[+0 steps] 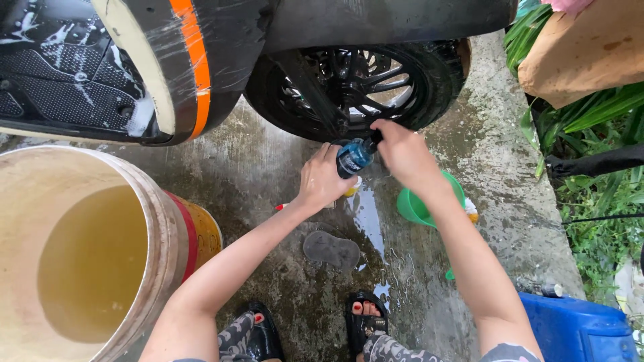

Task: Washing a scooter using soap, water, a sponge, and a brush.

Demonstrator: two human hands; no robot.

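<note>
While its long axis tilts from lower left up to the cap at upper right, one glossy blue plastic bottle point(353, 157) sits grasped in the left hand point(322, 179); the right hand point(402, 151) pinches its cap. Beyond both hands stands one black spoked wheel point(359, 84). Below them lie one grey sponge point(331, 249), wet concrete and one green scoop point(419, 204).

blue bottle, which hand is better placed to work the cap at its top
Right, probably. The right hand already sits over the top end of the small blue plastic bottle, fingers closed around it near the black scooter wheel. The left hand grips the bottle's body, steadying it.
</note>
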